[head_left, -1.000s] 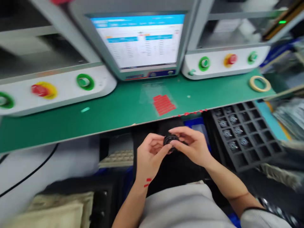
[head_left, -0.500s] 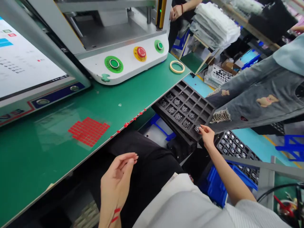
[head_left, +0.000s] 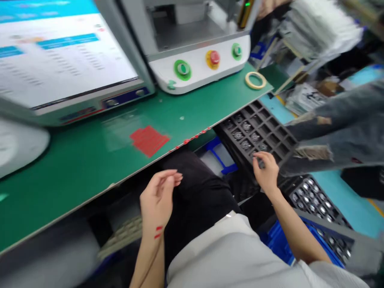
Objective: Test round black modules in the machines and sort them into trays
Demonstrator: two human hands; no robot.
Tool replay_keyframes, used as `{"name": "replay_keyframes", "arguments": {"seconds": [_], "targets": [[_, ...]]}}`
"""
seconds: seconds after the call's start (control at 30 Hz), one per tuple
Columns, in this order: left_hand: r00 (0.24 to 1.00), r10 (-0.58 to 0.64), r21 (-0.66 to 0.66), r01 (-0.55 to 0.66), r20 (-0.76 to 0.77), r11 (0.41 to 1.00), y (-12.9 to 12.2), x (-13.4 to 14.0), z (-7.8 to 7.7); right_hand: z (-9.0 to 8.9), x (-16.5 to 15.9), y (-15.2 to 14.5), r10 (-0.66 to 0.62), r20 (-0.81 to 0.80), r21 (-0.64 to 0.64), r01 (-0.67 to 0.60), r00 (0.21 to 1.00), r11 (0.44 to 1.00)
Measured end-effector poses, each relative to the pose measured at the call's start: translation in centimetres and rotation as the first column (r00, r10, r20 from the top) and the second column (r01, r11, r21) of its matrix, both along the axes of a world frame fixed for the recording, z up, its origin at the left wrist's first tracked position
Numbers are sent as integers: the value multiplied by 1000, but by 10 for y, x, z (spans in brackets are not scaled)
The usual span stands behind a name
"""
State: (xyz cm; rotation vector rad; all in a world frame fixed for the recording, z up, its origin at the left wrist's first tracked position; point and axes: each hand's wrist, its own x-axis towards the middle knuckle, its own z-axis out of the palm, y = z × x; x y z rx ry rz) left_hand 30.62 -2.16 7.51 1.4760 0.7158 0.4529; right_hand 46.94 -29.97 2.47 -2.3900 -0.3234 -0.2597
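My left hand (head_left: 157, 196) hovers above my lap by the table edge, fingers curled toward the thumb; I see nothing in it. Two red strips (head_left: 158, 232) stick to its wrist. My right hand (head_left: 267, 172) is over the near corner of a black compartment tray (head_left: 282, 148), finger and thumb bent into a pinch. Blur hides what lies between those fingertips, if anything. Round black watch-like pieces (head_left: 246, 127) occupy several of the tray's compartments on the left; other compartments on the right hold none.
On the green table (head_left: 192, 108) lie a patch of red stickers (head_left: 150, 141) and a tape roll (head_left: 255, 80). Behind are a screen (head_left: 75, 52) and a press with buttons (head_left: 213, 58). A person's jeans (head_left: 339, 132) are beyond the tray. Another filled tray (head_left: 315, 200) sits lower right.
The view has swung left, bringing more of the screen into sight. My right hand has shifted slightly left across the tray, from the round piece it was pinching. My left hand keeps its curled pose.
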Motion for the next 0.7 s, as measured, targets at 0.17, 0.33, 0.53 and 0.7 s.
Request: {"name": "replay_keyframes", "arguments": {"seconds": [0.17, 0.33, 0.53, 0.7], "targets": [[936, 118, 24, -134, 333, 991, 11, -8, 17, 52, -47, 106, 576, 293, 339, -647, 763, 683], [840, 295, 243, -436, 455, 867, 24, -31, 32, 81, -104, 174, 861, 259, 591, -777, 437, 217], [779, 350, 366, -574, 520, 733, 29, -46, 32, 78, -144, 198, 946, 22, 770, -609, 323, 190], [777, 331, 482, -603, 536, 636, 31, -49, 26, 81, -152, 202, 937, -89, 848, -469, 338, 249]]}}
